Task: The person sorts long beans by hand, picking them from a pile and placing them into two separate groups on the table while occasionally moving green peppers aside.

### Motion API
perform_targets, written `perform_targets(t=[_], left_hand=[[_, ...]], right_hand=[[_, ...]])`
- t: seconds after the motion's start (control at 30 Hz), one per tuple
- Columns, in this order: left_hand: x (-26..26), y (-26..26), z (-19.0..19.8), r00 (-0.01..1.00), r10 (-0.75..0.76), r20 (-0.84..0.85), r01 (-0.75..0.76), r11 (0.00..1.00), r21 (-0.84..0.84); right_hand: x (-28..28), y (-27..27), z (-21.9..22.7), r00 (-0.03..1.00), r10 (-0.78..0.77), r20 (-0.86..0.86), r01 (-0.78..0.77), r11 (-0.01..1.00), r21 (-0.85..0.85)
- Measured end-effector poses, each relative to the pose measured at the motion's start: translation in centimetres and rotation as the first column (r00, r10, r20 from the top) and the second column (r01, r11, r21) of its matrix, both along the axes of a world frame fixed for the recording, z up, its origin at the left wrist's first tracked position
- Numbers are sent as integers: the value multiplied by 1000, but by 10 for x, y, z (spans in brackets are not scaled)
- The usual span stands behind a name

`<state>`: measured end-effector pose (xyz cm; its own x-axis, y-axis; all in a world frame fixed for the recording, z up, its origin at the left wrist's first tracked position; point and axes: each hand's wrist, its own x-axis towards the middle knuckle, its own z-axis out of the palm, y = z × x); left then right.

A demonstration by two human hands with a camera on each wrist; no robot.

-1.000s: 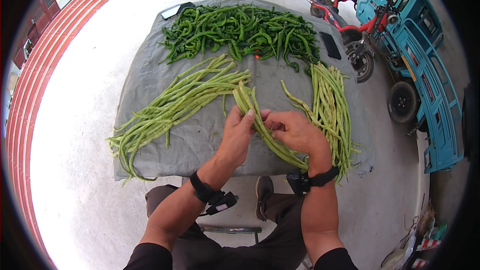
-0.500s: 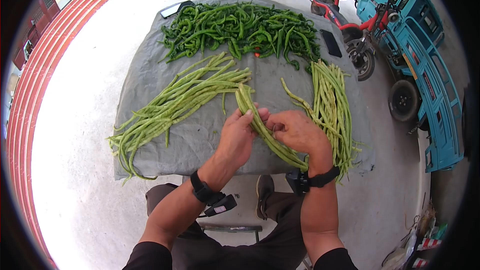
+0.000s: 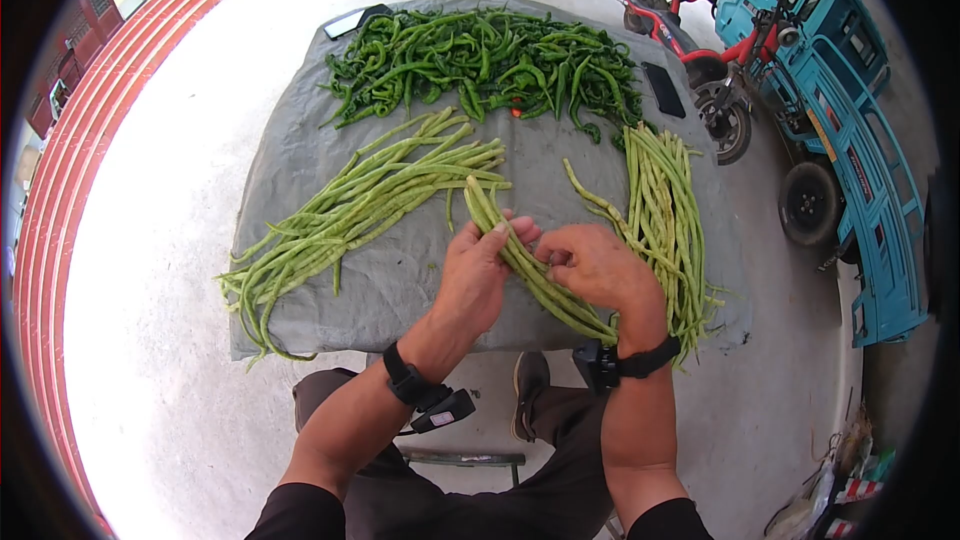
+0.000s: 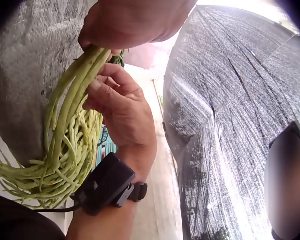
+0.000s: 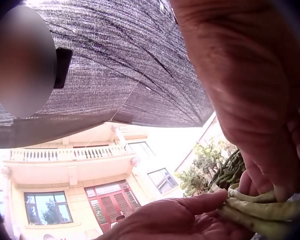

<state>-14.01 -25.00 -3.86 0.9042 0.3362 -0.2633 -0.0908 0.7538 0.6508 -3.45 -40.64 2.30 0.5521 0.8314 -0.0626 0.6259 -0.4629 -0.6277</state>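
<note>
A small bundle of long green beans (image 3: pixel 548 292) slants over the front of the grey cloth (image 3: pixel 380 305). My left hand (image 3: pixel 474 278) grips it near its upper end, thumb laid across the beans. Against the bundle's right side, my right hand (image 3: pixel 602 265) has curled fingers. In the left wrist view the right thumb and fingers (image 4: pixel 96 86) pinch at the beans. The right wrist view shows pale beans (image 5: pixel 262 210) between both hands. To the left lies a loose pile of long beans (image 3: pixel 370 200); another pile (image 3: pixel 660 210) lies to the right.
Green chillies (image 3: pixel 480 60) form a wide heap along the table's far side. A dark phone (image 3: pixel 663 90) lies right of them, and another phone (image 3: pixel 345 24) sits at the far left corner. Beyond stand a red scooter (image 3: pixel 690 45) and a blue three-wheeled truck (image 3: pixel 850 140).
The bundle's upper tip has dipped slightly and shifted a little left. My right fingers have moved slightly beside the beans; the piles lie as before.
</note>
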Motion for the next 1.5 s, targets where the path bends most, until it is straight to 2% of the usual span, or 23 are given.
perform_targets(t=[0.23, 0.43, 0.53, 0.63, 0.73, 0.77, 0.93, 1.03, 1.13, 1.2, 1.33, 1.43, 1.5], left_hand=[[0, 1, 2, 1000, 3, -15, -3, 1000, -18], [2, 1, 1, 998, 19, 65, -18, 1000, -6], [1, 0, -2, 998, 31, 58, -32, 999, 24], [0, -2, 2, 999, 37, 19, -38, 998, 55], [-2, -4, 7, 997, 61, -53, -53, 988, 144], [-3, -3, 8, 994, 77, -80, -61, 981, 185], [-2, 3, 9, 998, 68, 1, -66, 969, 237], [-2, 7, 11, 997, 61, 50, -73, 959, 274], [1, 9, 5, 995, 58, 77, -78, 954, 290], [-2, 11, 10, 999, 35, 38, -45, 949, 312], [0, 17, 21, 993, -37, 112, -6, 930, 368], [0, 15, 36, 986, -80, 149, 21, 931, 364], [-3, 18, 42, 970, -184, 156, 116, 922, 370]], right_hand=[[1, 0, 1, 1000, 3, 9, -3, 999, -36], [2, -1, -2, 997, 23, -80, -12, 991, 134], [-4, 5, 5, 975, -7, -223, 49, 982, 180], [-14, 17, 4, 989, 39, -145, -22, 993, 118], [-28, 29, -8, 999, -36, 22, 35, 999, 40], [-30, 31, -13, 999, -42, 16, 40, 996, 76], [-37, 41, -30, 995, -85, -49, 95, 964, 250], [-41, 46, -30, 990, -123, -68, 135, 965, 226], [-40, 51, -41, 993, -106, -45, 114, 968, 225], [-38, 53, -44, 991, -98, -86, 115, 970, 217], [-28, 51, -35, 972, -139, -192, 184, 954, 236], [-22, 46, -15, 908, -35, -419, 198, 915, 352], [-19, 42, -6, 804, 88, -588, 164, 918, 362]])
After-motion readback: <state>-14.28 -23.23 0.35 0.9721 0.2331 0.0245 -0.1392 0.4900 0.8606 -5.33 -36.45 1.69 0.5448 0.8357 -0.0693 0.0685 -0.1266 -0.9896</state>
